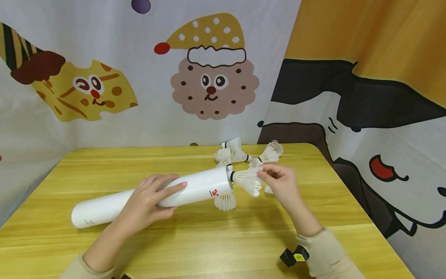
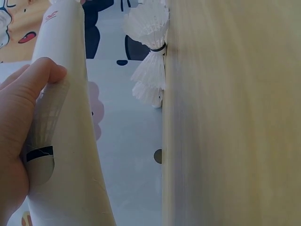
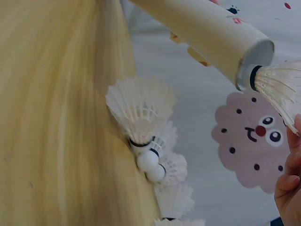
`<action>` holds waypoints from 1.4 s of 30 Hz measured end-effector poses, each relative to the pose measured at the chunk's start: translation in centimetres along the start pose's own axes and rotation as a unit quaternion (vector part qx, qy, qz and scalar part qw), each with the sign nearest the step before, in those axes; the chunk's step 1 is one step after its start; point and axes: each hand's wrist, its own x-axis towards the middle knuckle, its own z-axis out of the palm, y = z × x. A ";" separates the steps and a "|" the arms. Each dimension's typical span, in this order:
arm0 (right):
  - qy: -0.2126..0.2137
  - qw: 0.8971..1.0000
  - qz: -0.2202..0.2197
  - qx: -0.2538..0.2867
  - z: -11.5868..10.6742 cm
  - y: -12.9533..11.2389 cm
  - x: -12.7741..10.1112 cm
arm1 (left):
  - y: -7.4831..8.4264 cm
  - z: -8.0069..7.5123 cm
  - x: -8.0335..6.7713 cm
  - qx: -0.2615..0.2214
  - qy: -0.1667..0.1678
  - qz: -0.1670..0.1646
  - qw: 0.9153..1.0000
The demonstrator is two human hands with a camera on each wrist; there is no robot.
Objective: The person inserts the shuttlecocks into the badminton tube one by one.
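My left hand (image 1: 144, 205) grips a long white shuttlecock tube (image 1: 196, 188) around its middle, its right end raised above the table. Between the thumb and fingers of my right hand (image 1: 283, 186) a white feather shuttlecock (image 1: 249, 181) is pinched by its skirt. Its cork end points into the tube's mouth; the right wrist view shows the black-banded cork (image 3: 254, 78) right at the rim. A shuttlecock shape with a black band (image 2: 40, 153) appears on the tube's side, under the left hand in the left wrist view.
Several loose shuttlecocks (image 1: 268, 154) lie toward the back of the wooden table (image 1: 223, 236), behind the tube's mouth. Another shuttlecock (image 1: 225, 202) shows partly below the tube. A printed curtain (image 1: 139, 131) hangs behind the table's back edge.
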 end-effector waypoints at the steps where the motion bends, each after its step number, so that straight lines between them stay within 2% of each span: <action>1: 0.001 1.000 0.001 0.002 0.2 0.0 -0.1 | 0.0 0.0 0.0 -0.001 -0.001 0.000 1.000; 5: 0.007 1.000 0.007 0.014 1.2 0.1 -0.5 | 0.1 0.0 0.1 -0.004 0.000 0.003 1.000; 12: 0.002 0.999 -0.008 0.035 2.8 0.2 -0.8 | 0.1 0.2 0.3 -0.006 0.005 0.015 1.000; 18: 0.020 0.999 -0.023 0.022 3.8 0.0 -0.8 | 0.1 0.4 0.4 -0.009 0.011 0.024 1.000; 24: 0.022 1.000 -0.014 0.001 4.8 -0.8 -1.0 | 0.2 0.4 0.5 -0.009 0.014 0.029 0.999; 42: 0.022 0.999 -0.046 0.010 6.7 -0.3 -1.6 | 0.2 0.3 0.2 -0.013 0.011 0.036 0.999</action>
